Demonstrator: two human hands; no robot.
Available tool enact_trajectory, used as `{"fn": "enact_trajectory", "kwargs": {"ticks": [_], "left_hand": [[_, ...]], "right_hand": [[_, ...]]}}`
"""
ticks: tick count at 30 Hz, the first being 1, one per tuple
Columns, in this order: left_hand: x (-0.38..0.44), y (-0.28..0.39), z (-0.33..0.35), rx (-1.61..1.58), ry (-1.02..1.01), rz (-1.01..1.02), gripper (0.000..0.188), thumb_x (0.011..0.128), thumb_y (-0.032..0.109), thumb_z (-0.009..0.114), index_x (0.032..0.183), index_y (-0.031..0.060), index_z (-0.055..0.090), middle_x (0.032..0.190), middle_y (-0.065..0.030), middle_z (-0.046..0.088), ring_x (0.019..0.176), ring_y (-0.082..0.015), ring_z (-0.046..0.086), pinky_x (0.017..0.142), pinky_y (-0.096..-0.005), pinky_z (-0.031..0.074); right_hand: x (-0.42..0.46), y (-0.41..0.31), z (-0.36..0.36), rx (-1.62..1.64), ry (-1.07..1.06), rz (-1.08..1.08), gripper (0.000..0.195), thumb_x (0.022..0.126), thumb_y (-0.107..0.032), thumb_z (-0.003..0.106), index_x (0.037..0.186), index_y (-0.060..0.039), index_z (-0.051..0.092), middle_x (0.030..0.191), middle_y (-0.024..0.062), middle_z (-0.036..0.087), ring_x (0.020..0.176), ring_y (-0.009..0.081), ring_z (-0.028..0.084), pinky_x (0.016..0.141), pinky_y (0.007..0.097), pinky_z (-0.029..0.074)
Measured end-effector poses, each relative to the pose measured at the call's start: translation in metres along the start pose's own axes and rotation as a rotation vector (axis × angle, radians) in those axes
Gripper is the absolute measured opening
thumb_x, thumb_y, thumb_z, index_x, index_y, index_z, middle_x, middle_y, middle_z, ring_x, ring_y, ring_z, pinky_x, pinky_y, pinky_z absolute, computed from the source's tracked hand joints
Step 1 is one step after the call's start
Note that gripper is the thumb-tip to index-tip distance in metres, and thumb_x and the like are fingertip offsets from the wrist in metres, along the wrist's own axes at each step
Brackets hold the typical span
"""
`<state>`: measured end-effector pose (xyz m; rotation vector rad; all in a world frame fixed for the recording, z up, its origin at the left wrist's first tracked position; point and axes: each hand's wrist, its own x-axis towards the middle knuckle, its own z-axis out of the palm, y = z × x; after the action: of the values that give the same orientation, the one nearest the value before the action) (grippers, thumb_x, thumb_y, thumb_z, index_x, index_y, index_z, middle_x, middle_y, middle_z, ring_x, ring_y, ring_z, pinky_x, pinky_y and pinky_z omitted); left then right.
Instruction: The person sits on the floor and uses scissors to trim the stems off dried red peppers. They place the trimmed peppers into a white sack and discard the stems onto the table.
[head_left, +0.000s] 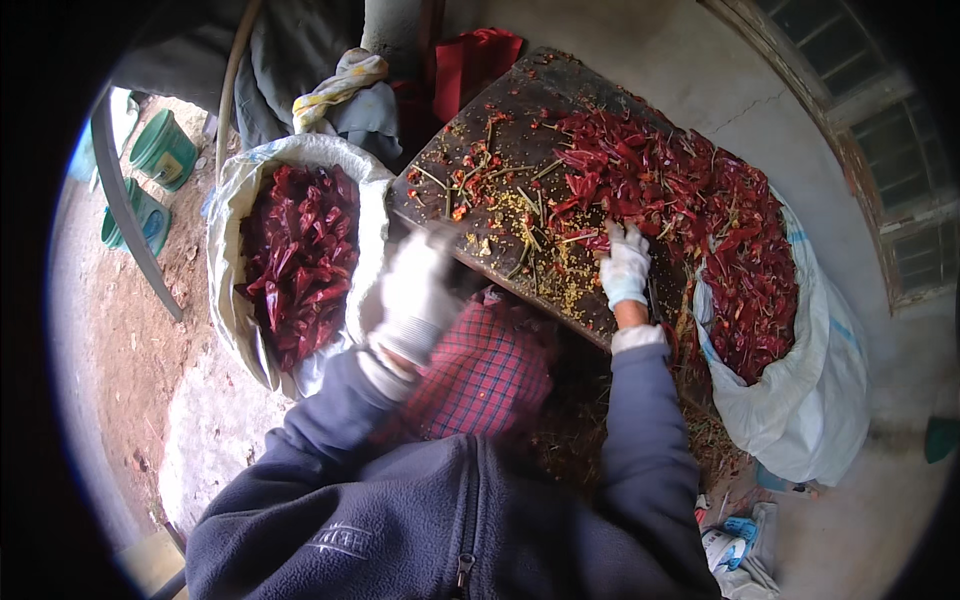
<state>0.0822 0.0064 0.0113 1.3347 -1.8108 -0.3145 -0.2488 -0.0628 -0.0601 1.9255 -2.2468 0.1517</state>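
Observation:
My left hand (421, 289), in a white knitted glove, is blurred by motion between the left sack and the table's near edge. Whether its fingers hold anything cannot be made out. On the dark wooden table (517, 255), my right hand (626, 262), gloved too, reaches to the near side of a heap of dried red chili peppers (637, 161). Its fingertips are at a red pod (595, 241), but a grip on it is not clear. Yellow chili seeds (574, 289) and cut stems (523, 259) lie scattered left of that hand.
An open white woven sack (225, 300) of red chili pods (300, 255) stands at my left. Another white sack (825, 375) at the right spills chilies onto the table. Red plaid cloth (487, 367) lies below the table edge. Green buckets (166, 154) stand at far left.

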Motion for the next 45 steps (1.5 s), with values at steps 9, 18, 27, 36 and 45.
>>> {"fn": "enact_trajectory", "kwargs": {"ticks": [9,18,27,36,45], "left_hand": [[-0.019,0.03,0.059,-0.487,-0.548,0.029,0.035,0.079,0.018,0.071,0.112,0.0087,0.066,0.101,-0.0159,0.065,0.093,-0.0369,0.063,0.081,-0.0453,0.052],[-0.011,0.022,0.085,-0.621,-0.726,-0.143,0.025,0.084,0.019,0.068,0.107,0.0092,0.071,0.092,-0.0156,0.069,0.085,-0.0319,0.068,0.077,-0.0402,0.054],[0.003,0.045,0.096,-1.036,-0.755,-0.457,0.033,0.093,0.029,0.069,0.112,0.0022,0.069,0.089,-0.0034,0.07,0.086,-0.015,0.065,0.077,-0.0297,0.052],[-0.013,0.079,0.074,-1.578,-0.807,-0.594,0.032,0.098,0.025,0.061,0.12,0.001,0.06,0.102,-0.0066,0.068,0.087,-0.0115,0.064,0.079,-0.0255,0.052],[-0.028,0.096,0.037,-1.151,-0.926,-0.448,0.022,0.087,0.009,0.073,0.106,0.0009,0.068,0.084,-0.0059,0.071,0.072,-0.0111,0.067,0.065,-0.0243,0.055]], "right_hand": [[-0.006,0.079,0.034,1.807,-0.015,0.668,0.034,0.085,-0.016,0.077,0.114,-0.016,0.061,0.112,0.0061,0.065,0.097,0.0263,0.063,0.077,0.0388,0.055],[-0.025,0.105,0.032,2.297,-0.085,0.672,0.031,0.083,-0.019,0.078,0.111,-0.0141,0.064,0.099,0.002,0.068,0.089,0.0208,0.064,0.076,0.0352,0.055],[-0.067,0.021,-0.053,2.081,0.107,0.053,0.011,0.088,-0.002,0.066,0.096,-0.0079,0.071,0.126,0.0097,0.062,0.115,0.0241,0.062,0.099,0.039,0.054],[-0.137,-0.033,-0.1,1.45,0.112,-0.313,0.019,0.081,0.011,0.065,0.086,-0.0051,0.071,0.138,0.01,0.052,0.119,0.0248,0.058,0.095,0.0349,0.052],[-0.148,-0.035,-0.147,1.289,-0.134,-0.323,0.065,0.09,-0.055,0.061,0.123,0.0005,0.063,0.128,0.0128,0.059,0.121,0.0237,0.055,0.105,0.0344,0.04]]}}
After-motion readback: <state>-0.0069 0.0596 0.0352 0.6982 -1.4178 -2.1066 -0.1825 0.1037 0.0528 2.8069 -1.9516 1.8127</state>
